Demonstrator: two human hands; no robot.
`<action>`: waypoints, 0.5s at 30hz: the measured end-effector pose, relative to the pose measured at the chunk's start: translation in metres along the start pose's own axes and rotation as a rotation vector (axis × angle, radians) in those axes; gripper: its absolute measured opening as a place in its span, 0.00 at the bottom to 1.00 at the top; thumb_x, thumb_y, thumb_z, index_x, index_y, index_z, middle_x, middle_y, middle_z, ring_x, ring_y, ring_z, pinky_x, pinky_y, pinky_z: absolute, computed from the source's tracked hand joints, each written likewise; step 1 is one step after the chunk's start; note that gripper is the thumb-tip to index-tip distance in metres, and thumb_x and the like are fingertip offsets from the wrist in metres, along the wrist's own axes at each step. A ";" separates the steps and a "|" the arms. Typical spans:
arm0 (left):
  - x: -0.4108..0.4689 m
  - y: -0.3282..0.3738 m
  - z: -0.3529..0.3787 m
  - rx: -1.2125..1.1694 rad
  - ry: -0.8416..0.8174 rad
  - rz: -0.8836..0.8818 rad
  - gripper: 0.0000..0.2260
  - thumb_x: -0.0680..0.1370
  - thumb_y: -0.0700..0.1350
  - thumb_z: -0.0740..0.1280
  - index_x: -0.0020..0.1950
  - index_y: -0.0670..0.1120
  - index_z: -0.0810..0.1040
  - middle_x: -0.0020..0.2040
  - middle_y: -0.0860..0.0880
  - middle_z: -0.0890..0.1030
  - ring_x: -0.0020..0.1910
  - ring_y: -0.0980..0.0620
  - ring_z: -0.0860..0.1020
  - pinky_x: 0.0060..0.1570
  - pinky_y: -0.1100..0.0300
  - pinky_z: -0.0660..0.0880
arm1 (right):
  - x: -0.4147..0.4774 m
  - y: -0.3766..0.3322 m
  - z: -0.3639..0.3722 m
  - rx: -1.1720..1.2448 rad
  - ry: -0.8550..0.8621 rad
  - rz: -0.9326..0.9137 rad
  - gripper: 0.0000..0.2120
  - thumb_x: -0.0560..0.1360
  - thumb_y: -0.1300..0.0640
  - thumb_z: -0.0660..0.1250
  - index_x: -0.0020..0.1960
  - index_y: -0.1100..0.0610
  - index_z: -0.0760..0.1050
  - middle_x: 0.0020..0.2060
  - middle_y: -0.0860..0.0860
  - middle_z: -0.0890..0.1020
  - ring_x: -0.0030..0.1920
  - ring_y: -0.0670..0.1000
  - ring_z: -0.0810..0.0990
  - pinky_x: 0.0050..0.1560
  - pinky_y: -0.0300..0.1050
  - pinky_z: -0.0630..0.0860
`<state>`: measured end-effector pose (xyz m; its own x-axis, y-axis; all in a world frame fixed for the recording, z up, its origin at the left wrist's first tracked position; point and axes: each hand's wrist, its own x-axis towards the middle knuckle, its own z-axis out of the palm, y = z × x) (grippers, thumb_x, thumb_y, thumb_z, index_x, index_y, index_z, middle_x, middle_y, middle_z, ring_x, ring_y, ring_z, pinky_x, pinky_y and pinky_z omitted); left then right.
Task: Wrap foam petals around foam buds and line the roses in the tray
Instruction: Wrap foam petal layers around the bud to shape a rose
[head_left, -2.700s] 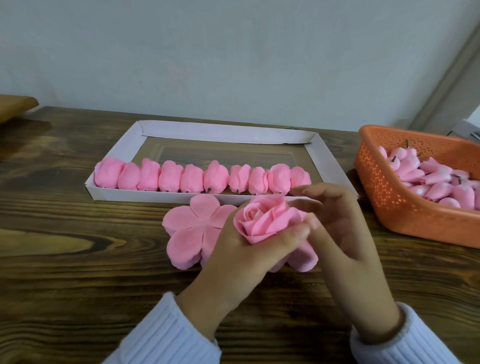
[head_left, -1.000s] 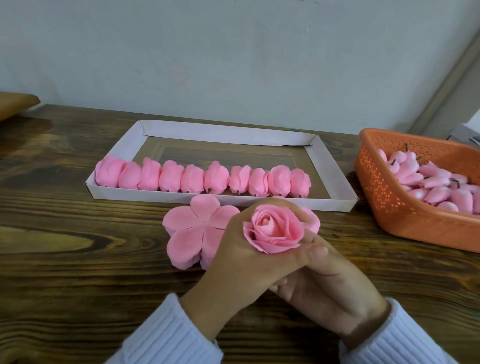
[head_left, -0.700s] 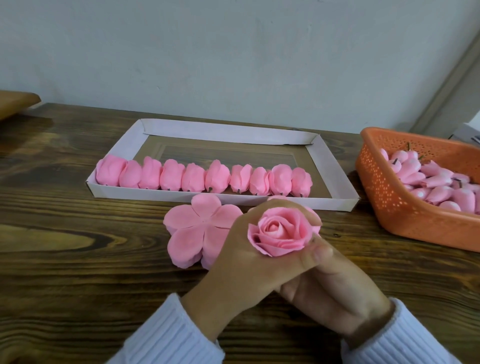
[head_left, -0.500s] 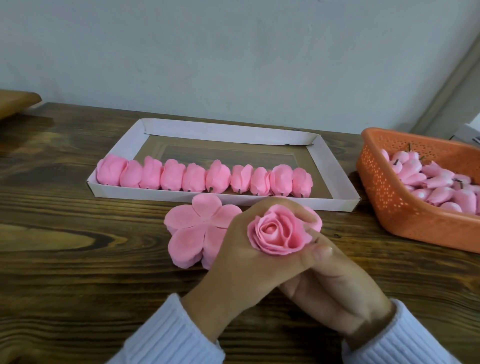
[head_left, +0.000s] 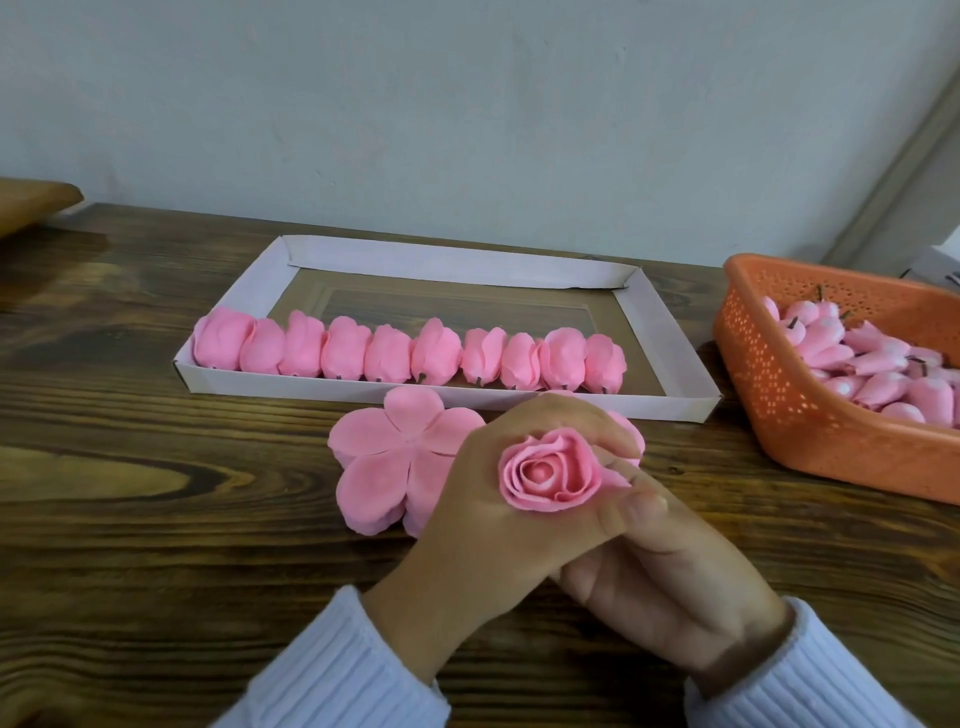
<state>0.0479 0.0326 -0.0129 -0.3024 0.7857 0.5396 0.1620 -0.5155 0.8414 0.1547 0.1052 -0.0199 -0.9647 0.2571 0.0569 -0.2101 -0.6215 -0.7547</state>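
My left hand (head_left: 483, 504) curls snugly round the rose (head_left: 550, 475); my right hand (head_left: 670, 587) cups underneath, thumb pinching its petals. Dark wooden table (head_left: 156, 561), pale wall (head_left: 467, 104) behind.

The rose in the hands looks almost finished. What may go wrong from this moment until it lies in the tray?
1. The left hand holds the petals wrapped round the rose with curled fingers; a looser grip may let them spring open.
2. The row of roses leaves only a narrow gap at the right end of the tray; pushing one in may squash its neighbour.
3. The petal stack lies right beside the left hand and may be dragged along.
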 end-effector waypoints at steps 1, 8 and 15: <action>0.000 0.000 0.000 -0.004 0.005 0.002 0.10 0.65 0.35 0.77 0.42 0.45 0.81 0.42 0.55 0.82 0.46 0.59 0.81 0.49 0.67 0.75 | 0.000 -0.001 0.000 -0.003 0.009 -0.002 0.27 0.68 0.55 0.77 0.63 0.62 0.76 0.60 0.59 0.79 0.62 0.56 0.77 0.62 0.51 0.75; -0.001 0.001 0.000 -0.106 0.198 -0.057 0.09 0.67 0.44 0.73 0.41 0.40 0.79 0.39 0.46 0.84 0.41 0.52 0.83 0.40 0.62 0.79 | -0.001 -0.006 0.002 -0.167 0.235 -0.106 0.23 0.72 0.57 0.67 0.64 0.67 0.73 0.58 0.65 0.80 0.53 0.60 0.81 0.49 0.51 0.81; 0.000 -0.002 0.001 -0.034 0.290 -0.045 0.14 0.64 0.49 0.74 0.39 0.44 0.73 0.33 0.51 0.77 0.34 0.59 0.76 0.36 0.66 0.75 | -0.006 -0.001 0.003 -0.686 0.499 -0.533 0.07 0.72 0.63 0.62 0.48 0.57 0.77 0.42 0.49 0.82 0.39 0.48 0.79 0.38 0.43 0.76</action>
<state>0.0484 0.0338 -0.0148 -0.5653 0.6801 0.4667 0.1118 -0.4974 0.8603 0.1607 0.1021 -0.0171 -0.5611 0.7567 0.3355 -0.3067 0.1864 -0.9334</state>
